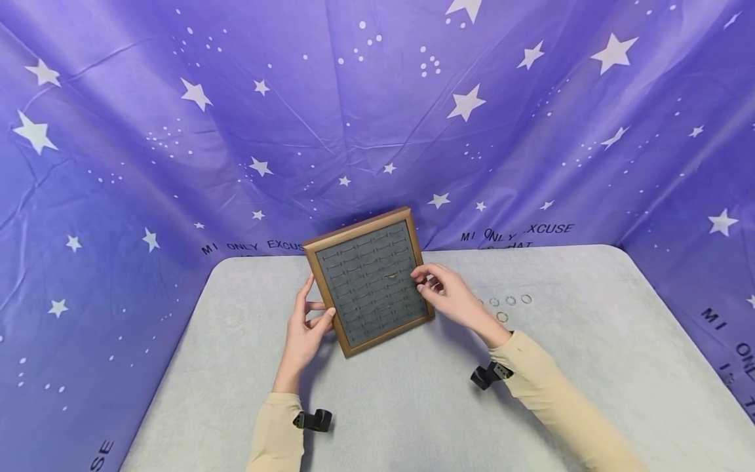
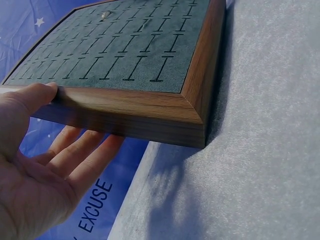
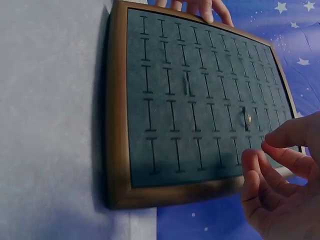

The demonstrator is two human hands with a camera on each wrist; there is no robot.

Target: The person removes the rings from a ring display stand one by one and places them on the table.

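A ring display tray (image 1: 377,282) with a brown wooden frame and dark grey-green slotted padding stands tilted up over the table. My left hand (image 1: 305,331) grips its left side, thumb on the frame's front edge and the other fingers (image 2: 90,155) beneath. One gold-coloured ring (image 3: 248,120) sits in a slot, partly sunk into the padding. Beside the tray's right edge is my right hand (image 1: 445,292), fingers bent and thumb close to the index fingertip. Nothing shows between those fingertips. In the right wrist view the fingers (image 3: 272,182) overlap the tray's edge near that ring.
Several loose rings (image 1: 510,300) lie on the grey table (image 1: 560,367) right of the tray, partly behind my right hand. A purple-blue curtain (image 1: 377,118) with white stars hangs behind the table. Each wrist wears a black camera (image 1: 315,420).
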